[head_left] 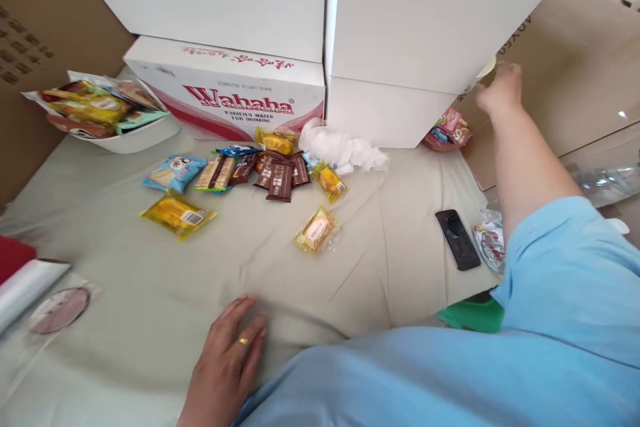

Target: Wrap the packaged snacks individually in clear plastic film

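Observation:
My left hand (pixel 227 360), with a gold ring on one finger, rests on the pale cloth (pixel 280 280), fingers loosely stretched and holding nothing. My right hand (pixel 504 88) reaches far to the right, against the brown cardboard (pixel 570 80) beside the white boxes. Its fingers are curled, and a small pale edge (pixel 486 68) shows by them; what it belongs to is hidden. Ahead on the cloth lie yellow snack packets (pixel 179 215), brown wrapped bars (pixel 281 180), a blue packet (pixel 175 173), a clear-and-yellow wrapped biscuit (pixel 317 230) and crumpled white plastic (pixel 343 147).
A white bowl (pixel 137 137) heaped with snacks stands at left. Behind are a Wahaha water carton (pixel 230 93) and tall white boxes (pixel 400 20). At right are a container of candies (pixel 447 133), a black phone (pixel 457 240) and a plastic bottle (pixel 607 183).

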A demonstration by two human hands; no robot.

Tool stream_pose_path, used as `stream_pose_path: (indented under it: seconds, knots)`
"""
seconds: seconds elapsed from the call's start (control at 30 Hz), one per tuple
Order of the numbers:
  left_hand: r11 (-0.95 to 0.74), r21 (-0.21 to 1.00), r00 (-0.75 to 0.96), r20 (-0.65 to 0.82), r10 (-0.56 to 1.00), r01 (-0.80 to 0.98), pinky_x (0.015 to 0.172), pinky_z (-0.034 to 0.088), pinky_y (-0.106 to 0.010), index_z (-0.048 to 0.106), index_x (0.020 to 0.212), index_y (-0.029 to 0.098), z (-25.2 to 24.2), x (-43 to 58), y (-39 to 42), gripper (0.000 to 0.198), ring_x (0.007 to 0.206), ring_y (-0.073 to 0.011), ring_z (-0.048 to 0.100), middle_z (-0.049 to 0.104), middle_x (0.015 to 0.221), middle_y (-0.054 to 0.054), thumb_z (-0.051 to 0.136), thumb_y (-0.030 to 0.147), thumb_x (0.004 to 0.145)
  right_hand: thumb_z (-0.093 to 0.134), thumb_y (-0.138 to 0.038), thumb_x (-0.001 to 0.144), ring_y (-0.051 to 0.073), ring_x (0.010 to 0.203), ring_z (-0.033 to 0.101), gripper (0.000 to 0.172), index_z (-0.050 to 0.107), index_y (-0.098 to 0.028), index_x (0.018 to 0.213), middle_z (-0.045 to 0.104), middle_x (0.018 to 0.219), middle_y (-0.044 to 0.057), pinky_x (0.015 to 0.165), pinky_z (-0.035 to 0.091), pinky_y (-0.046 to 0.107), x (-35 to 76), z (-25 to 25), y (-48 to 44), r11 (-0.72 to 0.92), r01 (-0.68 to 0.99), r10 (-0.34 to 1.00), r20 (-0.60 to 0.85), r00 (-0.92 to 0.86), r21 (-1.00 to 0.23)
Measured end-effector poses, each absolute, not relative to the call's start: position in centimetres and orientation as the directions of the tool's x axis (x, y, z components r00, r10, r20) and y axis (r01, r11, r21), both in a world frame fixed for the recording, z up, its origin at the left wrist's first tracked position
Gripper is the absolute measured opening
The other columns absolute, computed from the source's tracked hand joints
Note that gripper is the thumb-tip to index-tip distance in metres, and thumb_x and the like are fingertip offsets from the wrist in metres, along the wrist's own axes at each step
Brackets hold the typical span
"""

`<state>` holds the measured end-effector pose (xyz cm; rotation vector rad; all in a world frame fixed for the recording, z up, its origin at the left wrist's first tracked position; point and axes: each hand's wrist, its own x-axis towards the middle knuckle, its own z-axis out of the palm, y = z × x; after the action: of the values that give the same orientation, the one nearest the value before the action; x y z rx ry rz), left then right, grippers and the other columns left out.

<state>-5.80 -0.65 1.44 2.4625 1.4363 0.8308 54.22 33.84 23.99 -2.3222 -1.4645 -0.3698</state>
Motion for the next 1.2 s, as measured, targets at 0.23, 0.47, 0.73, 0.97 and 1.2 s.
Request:
stream_pose_path:
  seconds: [0.23,0.47,0.73,0.97,1.2]
  knots:
    - [-0.349,0.413,0.163,0.421,0.892,0.841,0.105,0.054,-0.059,0.069,0.108,0.028,3.2,-11.5,0.9,0.016,0.128,-0.0370,0.064,0.069,0.126,-0.011,0.058,0.028,0.096,0.058,-0.013,0.096,0.024,0.109,0.066,0.016,0.073,-0.013,0.100,0.074,0.109,0.014,0.099,0.053,0.040,48.7,11.2,20.7,-0.023,0.989,0.898,0.431,0.085,-0.146]
    - [-0.041,0.459,-0.138,0.349,0.927,0.887,0.106,0.053,-0.051,0.072,0.109,0.024,4.7,-15.5,14.3,0.025,0.117,-0.0311,0.066,0.070,0.116,-0.011,0.055,0.036,0.095,0.055,-0.022,0.101,0.027,0.102,0.067,0.022,0.070,-0.019,0.118,0.073,0.115,0.013,0.090,0.057,0.041,41.8,0.5,0.7,0.408,0.892,0.883,0.334,-0.330,-0.195]
    - [0.141,0.359,-0.225,0.204,0.953,0.923,0.118,0.038,-0.045,0.049,0.149,0.008,5.8,-17.4,33.5,0.060,0.135,-0.0287,0.050,0.049,0.152,-0.018,0.061,0.016,0.090,0.054,-0.023,0.101,0.028,0.096,0.063,0.021,0.069,-0.021,0.115,0.069,0.107,0.012,0.086,0.054,0.044,39.2,-0.8,-3.2,0.236,0.947,0.897,0.424,-0.127,-0.216]
    - [0.165,0.312,-0.210,0.117,0.971,0.936,0.110,0.039,-0.042,0.060,0.130,0.001,5.9,-17.4,35.1,0.041,0.116,-0.0213,0.052,0.052,0.143,-0.014,0.063,0.021,0.095,0.052,-0.020,0.100,0.028,0.097,0.063,0.020,0.068,-0.020,0.113,0.068,0.107,0.012,0.087,0.054,0.044,39.4,-1.1,-2.9,0.212,0.953,0.900,0.424,-0.103,-0.218]
    - [0.088,0.242,-0.139,0.204,0.969,0.966,0.104,0.038,-0.036,0.057,0.139,0.009,5.8,-17.5,30.7,0.045,0.123,-0.0237,0.047,0.048,0.144,-0.012,0.054,0.015,0.094,0.054,-0.019,0.099,0.028,0.097,0.063,0.020,0.069,-0.020,0.112,0.068,0.106,0.011,0.087,0.054,0.044,39.3,-1.2,-2.8,0.222,0.950,0.887,0.450,-0.103,-0.220]
